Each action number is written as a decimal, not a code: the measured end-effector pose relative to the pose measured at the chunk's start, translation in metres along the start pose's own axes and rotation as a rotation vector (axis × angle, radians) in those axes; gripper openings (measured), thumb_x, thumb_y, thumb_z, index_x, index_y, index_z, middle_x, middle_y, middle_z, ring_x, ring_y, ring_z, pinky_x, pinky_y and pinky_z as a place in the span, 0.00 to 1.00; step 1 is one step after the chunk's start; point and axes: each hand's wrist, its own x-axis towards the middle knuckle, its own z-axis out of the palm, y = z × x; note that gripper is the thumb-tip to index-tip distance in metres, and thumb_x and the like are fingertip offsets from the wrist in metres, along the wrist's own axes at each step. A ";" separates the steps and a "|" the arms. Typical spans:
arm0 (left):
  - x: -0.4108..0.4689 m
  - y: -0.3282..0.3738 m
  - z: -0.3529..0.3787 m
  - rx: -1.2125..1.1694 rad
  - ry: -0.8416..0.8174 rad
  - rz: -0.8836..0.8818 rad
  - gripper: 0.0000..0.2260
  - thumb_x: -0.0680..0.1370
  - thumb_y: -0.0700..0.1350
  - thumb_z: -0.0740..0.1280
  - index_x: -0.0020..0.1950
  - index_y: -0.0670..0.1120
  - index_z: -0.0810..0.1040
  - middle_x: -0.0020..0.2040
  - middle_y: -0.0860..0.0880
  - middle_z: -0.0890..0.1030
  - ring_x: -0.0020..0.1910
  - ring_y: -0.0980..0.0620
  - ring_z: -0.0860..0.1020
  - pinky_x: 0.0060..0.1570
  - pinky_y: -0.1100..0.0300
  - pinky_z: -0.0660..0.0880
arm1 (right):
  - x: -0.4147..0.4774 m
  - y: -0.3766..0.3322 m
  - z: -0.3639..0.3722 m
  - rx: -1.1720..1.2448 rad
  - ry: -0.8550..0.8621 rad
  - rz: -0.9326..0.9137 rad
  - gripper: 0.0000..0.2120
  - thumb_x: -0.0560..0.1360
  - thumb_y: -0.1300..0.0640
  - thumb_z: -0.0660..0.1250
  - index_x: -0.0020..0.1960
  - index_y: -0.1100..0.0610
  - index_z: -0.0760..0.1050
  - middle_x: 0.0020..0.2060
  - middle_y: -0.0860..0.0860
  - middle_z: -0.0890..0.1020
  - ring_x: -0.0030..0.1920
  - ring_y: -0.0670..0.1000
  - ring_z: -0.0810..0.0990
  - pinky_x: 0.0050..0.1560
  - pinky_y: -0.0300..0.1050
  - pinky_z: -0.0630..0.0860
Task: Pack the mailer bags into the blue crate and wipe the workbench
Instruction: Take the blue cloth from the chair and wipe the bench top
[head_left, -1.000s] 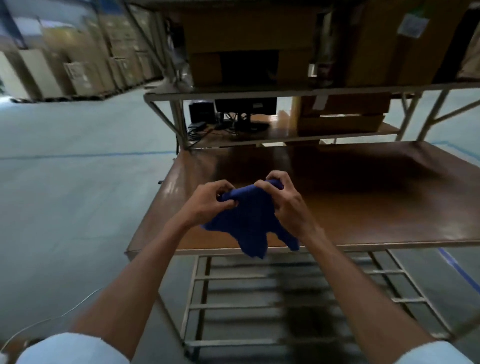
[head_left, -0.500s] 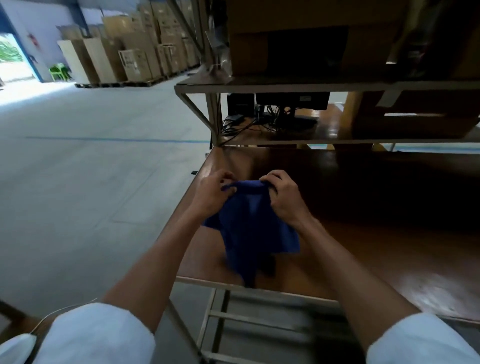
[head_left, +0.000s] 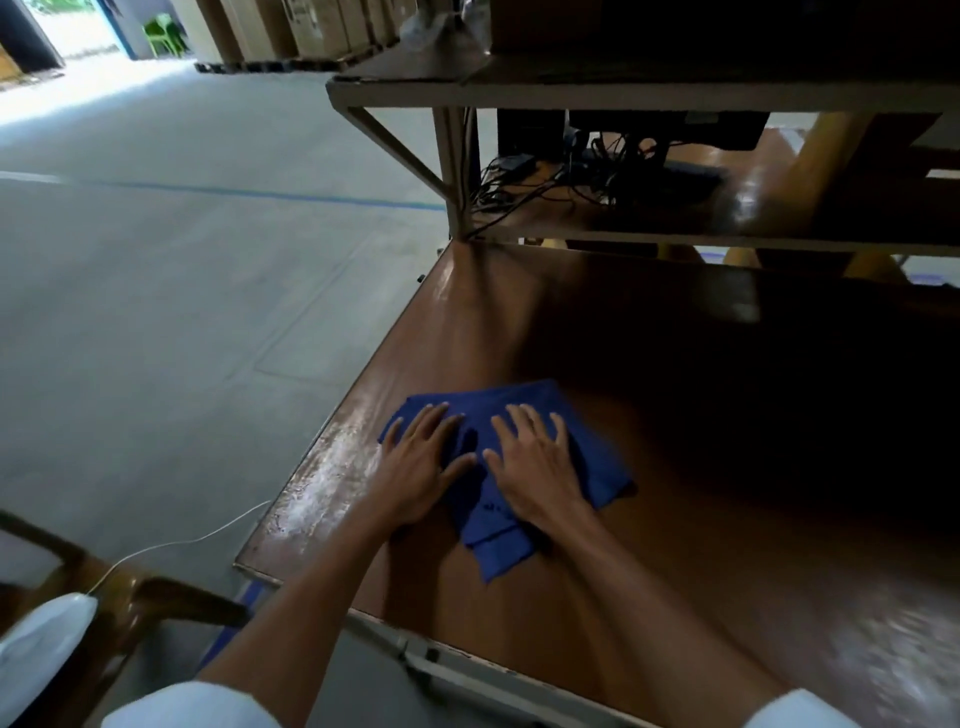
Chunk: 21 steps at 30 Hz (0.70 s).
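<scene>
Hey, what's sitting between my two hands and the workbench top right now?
The blue cloth: in the head view it lies spread on the workbench, and the left hand and right hand press flat on it, fingers straight.

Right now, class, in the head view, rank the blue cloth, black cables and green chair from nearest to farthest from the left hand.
1. Blue cloth: pressed under the left hand, on the workbench.
2. Black cables: on the shelf beyond.
3. Green chair: farthest, at the far back left.
</scene>
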 end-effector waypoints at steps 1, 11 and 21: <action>0.002 -0.008 -0.003 -0.020 0.063 -0.069 0.33 0.80 0.70 0.49 0.81 0.55 0.59 0.82 0.52 0.57 0.81 0.51 0.54 0.77 0.46 0.48 | 0.006 -0.001 0.003 0.009 -0.029 -0.024 0.29 0.82 0.39 0.51 0.80 0.48 0.56 0.80 0.53 0.56 0.80 0.56 0.51 0.77 0.64 0.46; 0.026 -0.077 -0.002 0.065 0.063 -0.240 0.34 0.82 0.68 0.47 0.83 0.51 0.55 0.83 0.53 0.54 0.82 0.54 0.49 0.78 0.48 0.46 | 0.115 0.016 0.031 -0.039 -0.196 -0.003 0.28 0.80 0.31 0.42 0.78 0.32 0.42 0.81 0.45 0.40 0.80 0.61 0.40 0.74 0.69 0.36; 0.076 -0.084 -0.007 0.149 0.007 -0.219 0.38 0.79 0.72 0.37 0.84 0.51 0.46 0.84 0.53 0.46 0.82 0.53 0.41 0.79 0.46 0.45 | 0.207 0.061 0.036 -0.139 -0.076 -0.214 0.30 0.76 0.29 0.44 0.77 0.31 0.50 0.80 0.44 0.57 0.79 0.60 0.55 0.72 0.69 0.55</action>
